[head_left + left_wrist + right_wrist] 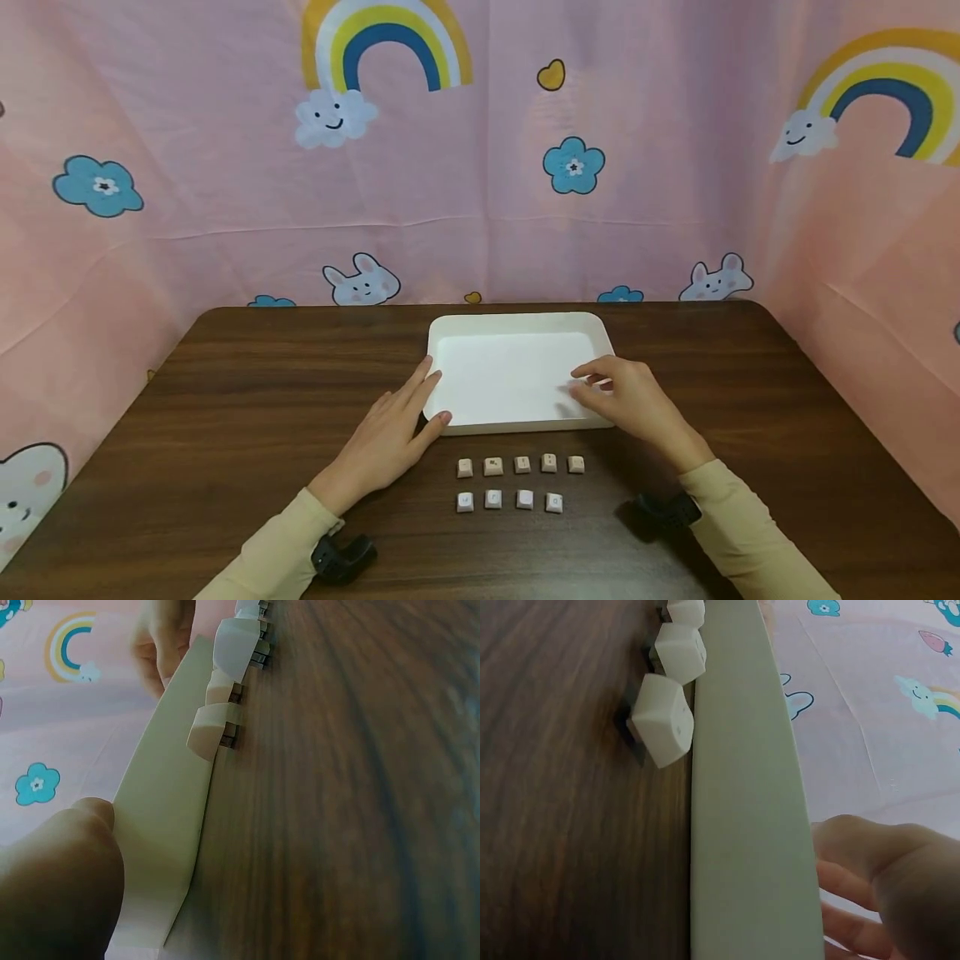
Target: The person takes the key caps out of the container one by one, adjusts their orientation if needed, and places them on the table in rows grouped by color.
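Observation:
A shallow white tray (517, 367) lies on the dark wooden table. My left hand (386, 433) rests at its left rim with fingers stretched out, the thumb near the front left corner. Above the tray's right end hovers my right hand (630, 400), its fingers loosely bent, thumb and fingertips apart, with no object visible between them. In front of the tray sit two rows of small keyboard keycaps. The back row includes a cream keycap (522, 464), the front row a whiter keycap (524, 499). The right wrist view shows a keycap (662, 720) beside the tray wall (742, 795).
The brown wood-grain table (225, 467) extends to both sides of the tray. Behind it hangs a pink curtain (480, 183) printed with rainbows, flowers and rabbits. A black wrist device (342, 558) sits at the left sleeve, another black wrist device (675, 509) at the right.

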`<state>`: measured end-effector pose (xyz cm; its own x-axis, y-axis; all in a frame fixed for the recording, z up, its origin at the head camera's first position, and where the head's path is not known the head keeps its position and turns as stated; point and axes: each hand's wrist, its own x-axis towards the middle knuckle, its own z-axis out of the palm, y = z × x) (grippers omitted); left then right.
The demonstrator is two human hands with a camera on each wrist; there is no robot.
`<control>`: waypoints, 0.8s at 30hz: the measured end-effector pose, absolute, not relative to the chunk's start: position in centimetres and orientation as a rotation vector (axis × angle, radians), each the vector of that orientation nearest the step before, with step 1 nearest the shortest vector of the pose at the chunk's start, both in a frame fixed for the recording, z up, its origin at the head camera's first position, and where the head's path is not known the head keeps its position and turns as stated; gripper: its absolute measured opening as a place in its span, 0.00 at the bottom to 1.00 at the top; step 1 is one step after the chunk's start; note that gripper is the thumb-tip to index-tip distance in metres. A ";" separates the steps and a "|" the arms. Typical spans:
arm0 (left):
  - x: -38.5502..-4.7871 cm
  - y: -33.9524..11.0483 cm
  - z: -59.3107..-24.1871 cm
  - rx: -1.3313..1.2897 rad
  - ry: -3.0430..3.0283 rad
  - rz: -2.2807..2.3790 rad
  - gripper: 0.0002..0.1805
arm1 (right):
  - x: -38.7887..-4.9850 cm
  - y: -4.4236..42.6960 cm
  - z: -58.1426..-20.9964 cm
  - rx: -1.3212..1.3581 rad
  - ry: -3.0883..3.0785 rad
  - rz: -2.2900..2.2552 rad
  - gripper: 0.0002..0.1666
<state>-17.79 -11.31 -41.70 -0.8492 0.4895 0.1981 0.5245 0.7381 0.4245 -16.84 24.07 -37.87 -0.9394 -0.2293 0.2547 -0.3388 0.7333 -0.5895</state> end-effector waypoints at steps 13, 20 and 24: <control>-17.6 -11.3 -41.6 -0.834 -2.860 -0.732 0.39 | -17.4 23.6 -36.9 0.492 -2.962 0.671 0.16; -17.7 -11.3 -41.6 -0.833 -2.861 -0.727 0.39 | -17.5 23.5 -37.0 0.489 -2.984 0.697 0.15; -17.7 -11.3 -41.7 -0.832 -2.866 -0.730 0.39 | -17.6 23.5 -37.2 0.490 -2.976 0.707 0.11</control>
